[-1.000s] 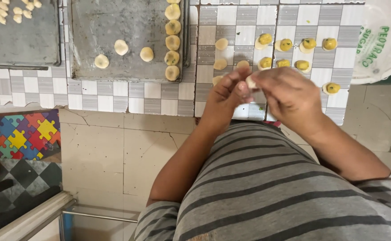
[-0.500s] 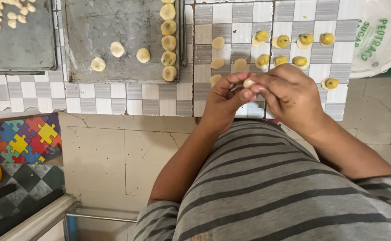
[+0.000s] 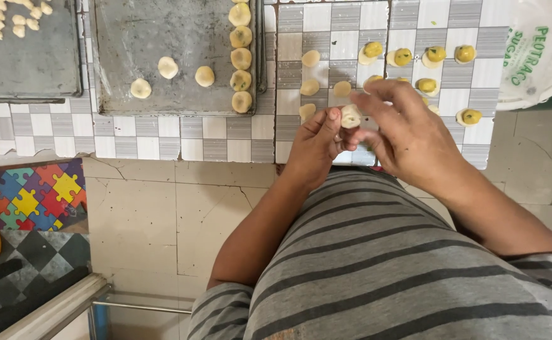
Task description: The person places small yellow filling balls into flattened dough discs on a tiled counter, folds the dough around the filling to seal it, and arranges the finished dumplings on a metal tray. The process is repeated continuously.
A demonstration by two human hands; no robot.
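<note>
The left hand (image 3: 314, 141) and the right hand (image 3: 408, 135) meet over the near edge of the tiled counter (image 3: 162, 135), and both pinch one small dough piece (image 3: 350, 116) between thumb and fingertips; the piece sits up in the air between the two hands, just above the counter's edge and in front of the striped shirt (image 3: 377, 264); the left fingers are pressed together on its left side, the right fingers curl over it from the right.

Beyond the hands lie open dough rounds with yellow-green filling (image 3: 402, 56) and a few plain rounds (image 3: 310, 58), set straight on the tiles; to the left a metal tray (image 3: 131, 38) holds a column of closed pieces (image 3: 241, 58) along its right side and three more nearer the middle; a second tray (image 3: 30, 69) with tiny dough bits stands further left; a white plastic bag (image 3: 540, 56) rests at the right.

Closing such a piece well seems to call for gentle, even pinches around the rim, turning it a little each time, so no filling squeezes out; pressing hard would likely tear the thin dough.
</note>
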